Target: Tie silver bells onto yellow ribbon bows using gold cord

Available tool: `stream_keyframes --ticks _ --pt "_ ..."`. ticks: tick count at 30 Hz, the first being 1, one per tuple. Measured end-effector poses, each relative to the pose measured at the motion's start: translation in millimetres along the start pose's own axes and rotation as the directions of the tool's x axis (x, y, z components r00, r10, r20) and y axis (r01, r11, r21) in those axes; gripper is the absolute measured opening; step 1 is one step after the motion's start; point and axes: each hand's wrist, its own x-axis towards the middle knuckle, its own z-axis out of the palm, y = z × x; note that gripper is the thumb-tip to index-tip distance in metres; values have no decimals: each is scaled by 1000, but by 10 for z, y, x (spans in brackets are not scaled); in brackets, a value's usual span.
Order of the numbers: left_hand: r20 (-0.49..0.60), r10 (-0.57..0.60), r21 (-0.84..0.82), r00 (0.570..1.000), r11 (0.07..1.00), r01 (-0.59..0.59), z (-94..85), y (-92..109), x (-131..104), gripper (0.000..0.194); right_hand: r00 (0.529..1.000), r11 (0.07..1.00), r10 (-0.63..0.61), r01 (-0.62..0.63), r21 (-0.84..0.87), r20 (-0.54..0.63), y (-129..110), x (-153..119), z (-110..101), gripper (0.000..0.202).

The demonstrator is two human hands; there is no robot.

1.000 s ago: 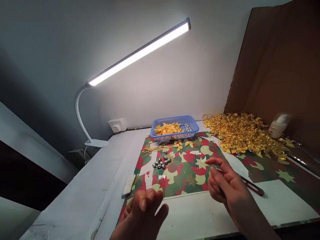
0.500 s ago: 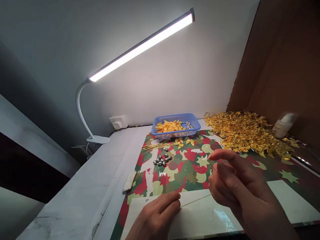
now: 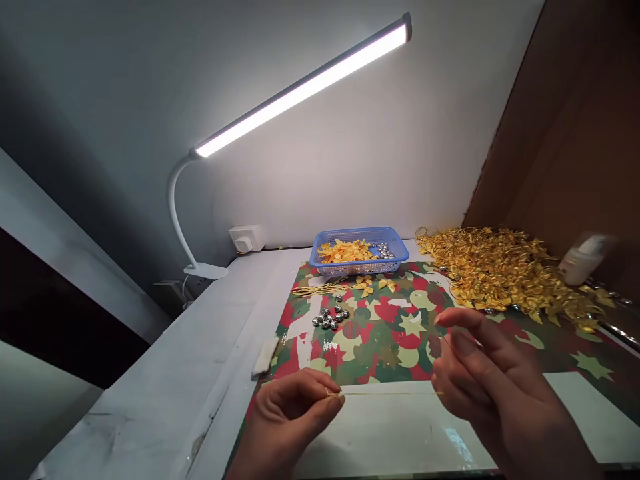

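Note:
Between my two hands a thin gold cord [image 3: 390, 393] runs nearly level above a white sheet [image 3: 380, 433]. My left hand [image 3: 295, 413] pinches one end of it between thumb and fingertips. The other part passes into my right hand [image 3: 490, 380], whose lower fingers are curled round it, with the index finger raised and bent. Beyond my hands lie several silver bells [image 3: 330, 317] in a loose cluster. Gold cords [image 3: 320, 289] and a few yellow ribbon bows [image 3: 387, 285] lie behind them on the patterned mat [image 3: 370, 333].
A blue basket [image 3: 360, 268] with yellow bows and silver bells stands at the back. To the right is a heap of gold bows [image 3: 505, 273], with a white bottle [image 3: 583, 261] beside it. A lit lamp [image 3: 305, 90] hangs above; a white pad [image 3: 265, 357] lies left.
My left hand has risen and turned, so its thumb and fingertip pinch now shows. The cord has gone from slanted to almost level. The whole view has shifted slightly.

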Motion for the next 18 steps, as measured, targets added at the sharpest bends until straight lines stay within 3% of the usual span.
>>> stream_keyframes --ticks 10,18 --pt "31 -156 -331 987 931 157 -2 127 -81 29 997 996 73 -72 -47 32 170 48 -140 26" --pt "23 -149 -282 989 948 149 18 136 -103 26 994 990 102 -98 -103 35 192 75 -185 34"
